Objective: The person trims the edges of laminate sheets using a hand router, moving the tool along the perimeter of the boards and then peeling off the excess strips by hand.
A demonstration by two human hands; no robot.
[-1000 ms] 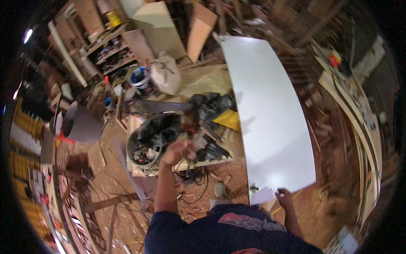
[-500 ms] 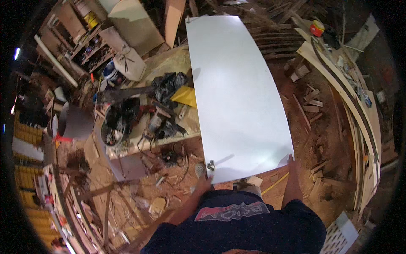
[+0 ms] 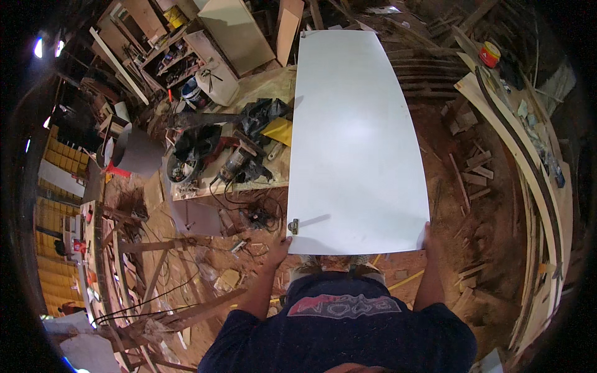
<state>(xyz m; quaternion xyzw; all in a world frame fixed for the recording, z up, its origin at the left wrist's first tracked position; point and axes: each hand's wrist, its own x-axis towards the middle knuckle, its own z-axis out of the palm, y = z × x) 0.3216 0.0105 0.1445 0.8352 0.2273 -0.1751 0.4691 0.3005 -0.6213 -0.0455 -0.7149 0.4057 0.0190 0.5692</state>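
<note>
A long white panel (image 3: 354,143), curved along its right edge like a cabinet door, stretches away from my body. My left hand (image 3: 280,250) is closed on its near left corner. Close to that hand, a metal hinge (image 3: 294,227) sits on the panel's left edge and casts a shadow across the white face. My right hand (image 3: 428,239) grips the right edge near the near corner; its fingers are partly hidden by the panel. Another small fitting (image 3: 303,35) shows at the far left corner.
Left of the panel, a low bench (image 3: 249,181) carries black plastic bags (image 3: 264,115), a yellow piece (image 3: 278,131) and a corded power tool (image 3: 235,163). Long curved boards (image 3: 528,152) lie at the right, with a red and yellow tub (image 3: 489,55) by them. Wood scraps (image 3: 477,168) litter the floor.
The panel's near end has swung left relative to my body and its near edge now lies nearly level. Both hands have kept hold. The whole view has shifted too.
</note>
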